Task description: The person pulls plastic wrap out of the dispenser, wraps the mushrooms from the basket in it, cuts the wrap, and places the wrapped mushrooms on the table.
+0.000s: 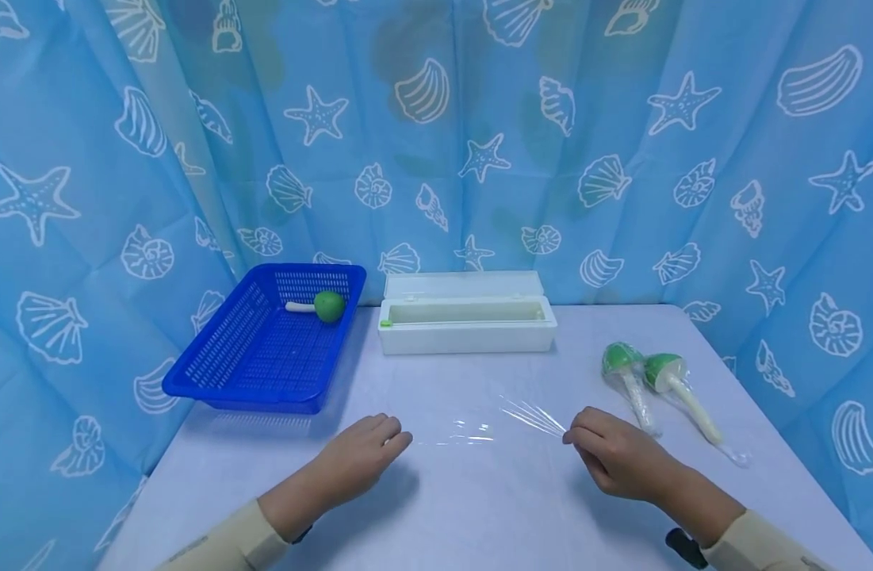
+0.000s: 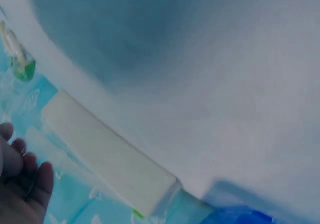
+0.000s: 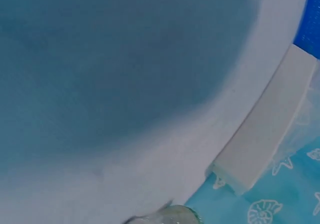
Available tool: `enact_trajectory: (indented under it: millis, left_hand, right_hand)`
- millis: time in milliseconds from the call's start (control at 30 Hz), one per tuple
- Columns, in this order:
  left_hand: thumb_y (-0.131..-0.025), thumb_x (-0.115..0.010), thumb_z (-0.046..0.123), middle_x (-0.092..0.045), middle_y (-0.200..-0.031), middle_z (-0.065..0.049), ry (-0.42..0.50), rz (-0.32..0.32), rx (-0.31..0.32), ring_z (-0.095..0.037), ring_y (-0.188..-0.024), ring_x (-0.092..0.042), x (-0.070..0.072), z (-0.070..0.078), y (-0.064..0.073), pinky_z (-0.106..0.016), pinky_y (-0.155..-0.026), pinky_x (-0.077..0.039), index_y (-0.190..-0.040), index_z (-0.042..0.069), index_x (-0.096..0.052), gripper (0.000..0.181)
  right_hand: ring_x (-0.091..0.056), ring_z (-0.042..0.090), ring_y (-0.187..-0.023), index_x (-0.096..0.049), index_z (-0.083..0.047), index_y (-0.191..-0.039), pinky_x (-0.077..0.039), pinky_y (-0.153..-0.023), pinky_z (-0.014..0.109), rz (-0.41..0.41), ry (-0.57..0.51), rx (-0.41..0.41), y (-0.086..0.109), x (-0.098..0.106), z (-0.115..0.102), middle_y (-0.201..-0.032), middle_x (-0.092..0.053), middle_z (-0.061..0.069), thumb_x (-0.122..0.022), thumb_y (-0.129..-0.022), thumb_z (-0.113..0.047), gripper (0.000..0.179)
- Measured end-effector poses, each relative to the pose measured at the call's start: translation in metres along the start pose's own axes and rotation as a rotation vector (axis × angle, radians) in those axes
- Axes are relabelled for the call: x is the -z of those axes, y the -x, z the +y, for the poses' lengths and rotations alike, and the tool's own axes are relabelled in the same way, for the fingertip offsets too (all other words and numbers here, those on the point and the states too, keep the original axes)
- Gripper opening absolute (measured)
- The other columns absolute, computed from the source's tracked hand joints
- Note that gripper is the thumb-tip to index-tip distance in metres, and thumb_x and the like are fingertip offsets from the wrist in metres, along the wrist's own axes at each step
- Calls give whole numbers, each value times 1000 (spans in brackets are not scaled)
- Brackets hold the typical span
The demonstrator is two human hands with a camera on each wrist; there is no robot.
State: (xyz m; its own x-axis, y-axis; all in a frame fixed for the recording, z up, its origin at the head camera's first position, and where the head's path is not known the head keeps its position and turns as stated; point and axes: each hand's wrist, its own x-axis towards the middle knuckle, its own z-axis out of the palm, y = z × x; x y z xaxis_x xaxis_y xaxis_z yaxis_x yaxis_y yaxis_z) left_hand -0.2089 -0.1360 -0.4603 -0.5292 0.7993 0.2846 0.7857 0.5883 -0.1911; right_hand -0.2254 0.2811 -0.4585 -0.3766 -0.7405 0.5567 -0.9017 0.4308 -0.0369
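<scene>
A sheet of clear plastic wrap [image 1: 532,416] spans the gap between my two hands above the white table, visible mostly by its glints and creases. My right hand [image 1: 618,452] pinches its right side, where the creases gather at the fingertips. On the left, my left hand [image 1: 361,457] pinches the other side between thumb and curled fingers; the left wrist view catches those fingers [image 2: 42,181] at its edge. Near my right hand lie two mushroom-shaped pieces, a wrapped one [image 1: 625,373] and another wrapped one [image 1: 675,381], both with green caps and white stems.
Behind my hands stands a white plastic-wrap box [image 1: 468,339] with its lid raised. A blue basket [image 1: 193,379] at back left holds another green-capped, white-stemmed piece [image 1: 329,306]. A blue curtain [image 1: 436,159] with shells and starfish hangs along the table's back and sides.
</scene>
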Motion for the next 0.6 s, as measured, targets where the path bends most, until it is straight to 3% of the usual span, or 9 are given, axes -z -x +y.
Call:
enact_trajectory:
  millis: [167, 367, 467, 600]
  left_hand:
    - [-82, -66, -2, -50, -88, 3, 25, -36, -38, -11, -75, -47, -14, 1, -1, -25, -66, -43, -110, 12, -59, 32]
    - [-83, -68, 3, -50, -83, 4, 22, -105, -68, -9, -68, -45, -21, 1, -5, -23, -58, -41, -104, 13, -60, 24]
    - [-85, -67, 4, -49, -81, 4, 23, -128, -54, -8, -65, -44, -23, 2, -6, -22, -55, -39, -100, 14, -61, 19]
    - [-83, -67, 2, -46, -79, 3, 4, -107, -50, -9, -60, -40, -26, 1, -6, -23, -51, -37, -96, 13, -60, 18]
  right_hand:
    - [-52, 1, -79, -67, -18, -98, -51, -73, 22, -242, -38, -137, 7, -9, 0, -89, -56, -11, -66, -81, -2, 24]
    - [-55, 2, -84, -68, -22, -105, -52, -78, 30, -514, -81, -289, 2, -16, 1, -93, -58, -14, -65, -89, -6, 23]
    - [-58, 5, -89, -67, -24, -105, -53, -81, 33, -589, -95, -332, -1, -20, 3, -95, -60, -13, -63, -90, -9, 22]
    - [-59, 6, -89, -68, -23, -101, -53, -81, 36, -622, -122, -355, -3, -25, 4, -92, -60, -14, -62, -92, -9, 18]
